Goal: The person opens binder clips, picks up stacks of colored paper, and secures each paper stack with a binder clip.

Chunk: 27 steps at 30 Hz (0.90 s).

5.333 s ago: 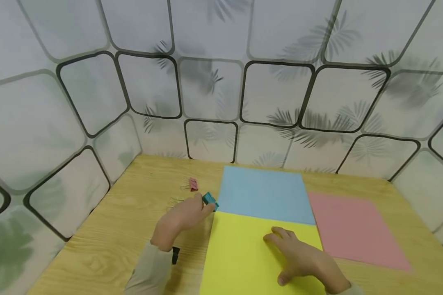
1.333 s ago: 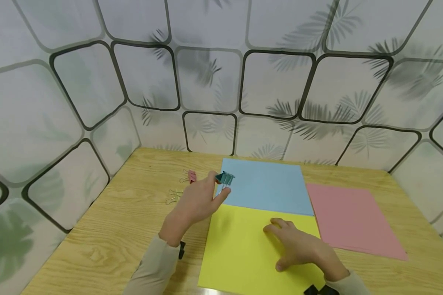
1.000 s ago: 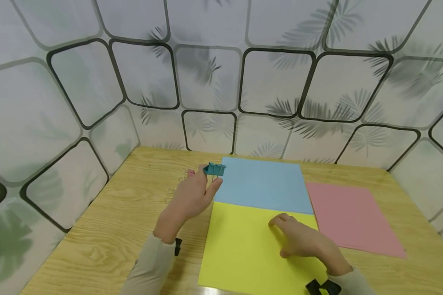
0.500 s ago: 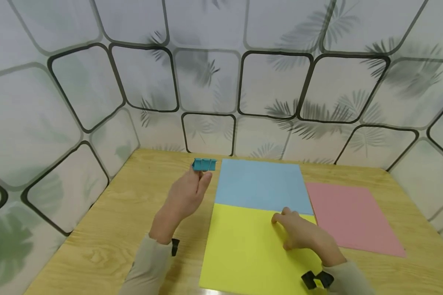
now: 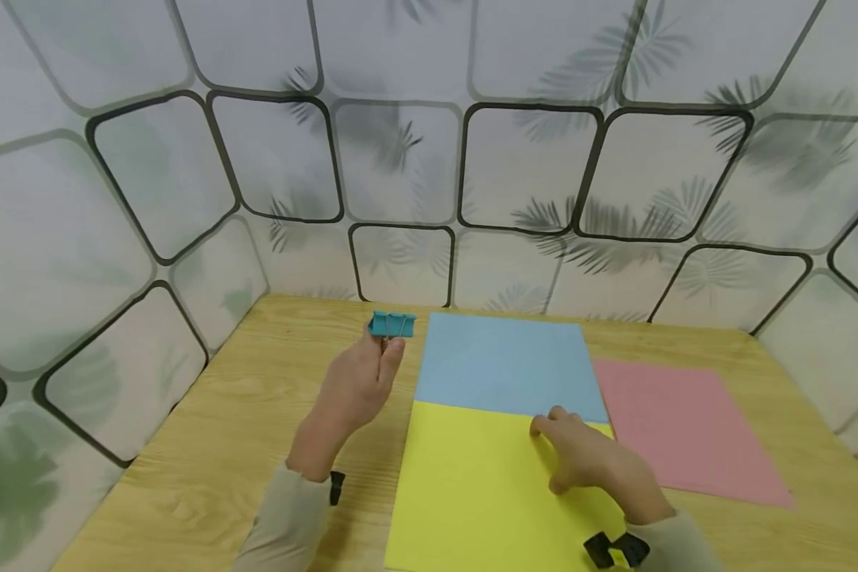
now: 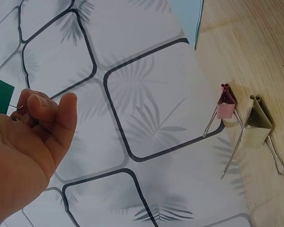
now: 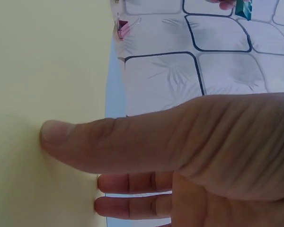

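Note:
My left hand (image 5: 353, 381) holds a teal binder clip (image 5: 392, 325) by its wire handles, thumb against the near side. It is raised left of the light blue sheet (image 5: 508, 365), and the teal body (image 6: 4, 96) peeks past the fingers in the left wrist view. With thumb and fingertips my right hand (image 5: 593, 461) rests on the yellow sheet (image 5: 465, 485), near its upper right part. On the table, a pink binder clip (image 6: 226, 108) and a pale yellow binder clip (image 6: 255, 127) stand side by side; in the head view my left hand hides them.
The yellow sheet meets the blue sheet's lower edge. To their right lies a pink sheet (image 5: 686, 429) on the wooden table (image 5: 207, 477). A patterned backdrop (image 5: 400, 159) closes off the back and both sides.
My left hand has lifted the teal binder clip from beside the blue sheet, carried it over that sheet's corner, then drawn it back left, turning it. My right hand shifted slightly on the yellow sheet.

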Tool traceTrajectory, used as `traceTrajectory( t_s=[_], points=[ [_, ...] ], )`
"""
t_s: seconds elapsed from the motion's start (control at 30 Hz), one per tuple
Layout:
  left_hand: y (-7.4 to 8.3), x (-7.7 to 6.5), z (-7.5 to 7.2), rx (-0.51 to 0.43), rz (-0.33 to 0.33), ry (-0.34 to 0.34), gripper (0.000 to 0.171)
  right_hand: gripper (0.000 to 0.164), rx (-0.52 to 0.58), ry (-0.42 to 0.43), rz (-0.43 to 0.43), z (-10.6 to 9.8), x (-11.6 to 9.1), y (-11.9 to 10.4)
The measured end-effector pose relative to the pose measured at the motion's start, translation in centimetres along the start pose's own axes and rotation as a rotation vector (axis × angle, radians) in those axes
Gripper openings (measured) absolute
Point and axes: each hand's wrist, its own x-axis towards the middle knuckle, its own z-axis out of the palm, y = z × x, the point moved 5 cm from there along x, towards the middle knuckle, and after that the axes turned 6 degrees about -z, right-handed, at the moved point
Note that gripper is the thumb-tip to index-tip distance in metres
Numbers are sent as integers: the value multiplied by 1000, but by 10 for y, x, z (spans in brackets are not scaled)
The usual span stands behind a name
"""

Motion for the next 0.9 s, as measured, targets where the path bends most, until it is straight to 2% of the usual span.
traceTrajectory(
  t_s=[0.17, 0.33, 0.53, 0.67, 0.9],
  points=[
    [-5, 0, 0, 13, -27, 4, 32, 60, 12, 3, 6, -6, -2, 5],
    [-6, 0, -1, 7, -37, 24, 36, 56, 30, 21, 78, -19, -14, 23],
    [-7, 0, -2, 16, -32, 40, 38, 56, 22, 5, 100, -29, -21, 40],
    [-7, -1, -2, 18, -28, 40, 35, 57, 37, 4, 89, -31, -22, 45],
    [-8, -1, -5, -3, -41, 38, 31, 60, -16, 36, 109, -28, -23, 47]
  ],
)
